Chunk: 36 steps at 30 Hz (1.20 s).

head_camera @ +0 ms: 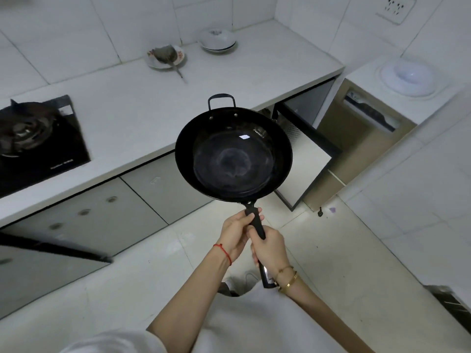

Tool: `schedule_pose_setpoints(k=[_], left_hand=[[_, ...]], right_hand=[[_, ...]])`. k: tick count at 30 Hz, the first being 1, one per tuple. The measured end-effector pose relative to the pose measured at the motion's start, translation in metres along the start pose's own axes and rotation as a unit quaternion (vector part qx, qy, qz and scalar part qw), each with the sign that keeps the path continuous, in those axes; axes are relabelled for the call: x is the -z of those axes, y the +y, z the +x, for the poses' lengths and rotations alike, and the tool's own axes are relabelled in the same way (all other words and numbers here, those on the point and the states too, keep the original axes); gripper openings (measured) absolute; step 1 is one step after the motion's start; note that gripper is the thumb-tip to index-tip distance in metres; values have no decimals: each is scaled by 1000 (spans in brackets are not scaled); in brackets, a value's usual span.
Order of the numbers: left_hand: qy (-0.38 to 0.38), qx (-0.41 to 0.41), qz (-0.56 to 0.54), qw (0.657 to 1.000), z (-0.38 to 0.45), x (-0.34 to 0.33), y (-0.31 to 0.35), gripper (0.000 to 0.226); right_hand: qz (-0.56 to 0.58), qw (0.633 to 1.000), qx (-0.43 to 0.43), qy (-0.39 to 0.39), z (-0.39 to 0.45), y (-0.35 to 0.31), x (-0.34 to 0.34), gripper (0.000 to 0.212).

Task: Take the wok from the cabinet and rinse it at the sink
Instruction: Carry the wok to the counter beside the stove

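A round black metal wok point(233, 155), glossy inside with a dull worn centre, is held level in the air before the white countertop's edge point(142, 163). Its long black handle is wrapped by the curled fingers of the left hand point(235, 231) near the bowl and the right hand point(270, 249) lower. The open cabinet door point(304, 164) lies just behind; bare floor lies below.

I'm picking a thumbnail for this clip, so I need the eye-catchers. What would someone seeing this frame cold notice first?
The black wok dominates the centre, held up over the floor by its long handle with the left hand above the right hand. Behind it, an open cabinet door hangs out under the white counter. At far left sits the dark gas stove.
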<state>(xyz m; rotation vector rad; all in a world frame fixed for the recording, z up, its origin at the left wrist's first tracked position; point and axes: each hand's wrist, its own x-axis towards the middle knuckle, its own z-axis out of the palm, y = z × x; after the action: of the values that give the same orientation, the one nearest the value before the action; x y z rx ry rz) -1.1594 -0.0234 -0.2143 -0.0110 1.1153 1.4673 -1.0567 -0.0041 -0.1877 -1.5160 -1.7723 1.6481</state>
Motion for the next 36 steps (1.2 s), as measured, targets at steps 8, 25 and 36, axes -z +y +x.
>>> schedule_pose_setpoints(k=[8,25,36], left_hand=[[62,-78,-47,994,-21,3,-4,26],[256,-245,-195,915,-66,25,-17,27],[366,-320,-294,823,-113,83,-19,31]], right_hand=[[-30,995,43,-85,4,-2,-2,38],[-119,922,127,-347,13,-15,-29,37],[-189,835,151,-494,-13,-28,-104,37]])
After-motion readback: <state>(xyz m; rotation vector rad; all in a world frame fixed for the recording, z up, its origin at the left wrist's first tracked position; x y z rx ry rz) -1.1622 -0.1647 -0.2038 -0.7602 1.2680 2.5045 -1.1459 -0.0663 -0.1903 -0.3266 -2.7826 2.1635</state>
